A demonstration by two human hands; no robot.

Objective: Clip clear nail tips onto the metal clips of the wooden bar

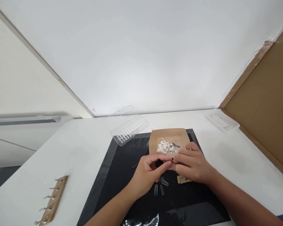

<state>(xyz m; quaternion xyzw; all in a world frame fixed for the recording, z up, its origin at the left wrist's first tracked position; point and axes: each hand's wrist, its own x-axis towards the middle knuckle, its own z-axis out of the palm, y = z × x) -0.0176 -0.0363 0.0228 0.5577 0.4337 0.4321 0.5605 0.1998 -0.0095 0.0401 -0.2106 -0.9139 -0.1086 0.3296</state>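
My left hand (148,174) and my right hand (191,165) meet fingertip to fingertip over a black mat (122,179), both pinched on something tiny that I cannot make out. Just beyond them lies a brown paper tray (155,139) with a heap of small white scraps (166,147) and thin wooden sticks (171,138). Below my hands, several clear false nail tips (160,186) lie on the mat. A small tan piece (182,180) peeks out beside my right wrist.
A clear plastic case (129,127) with white slots lies open at the mat's far left corner, another clear case (221,121) at the far right. A wooden strip with metal clips (52,201) sits near left. Cardboard (264,106) leans on the right. Crumpled clear film (141,221) lies at the near edge.
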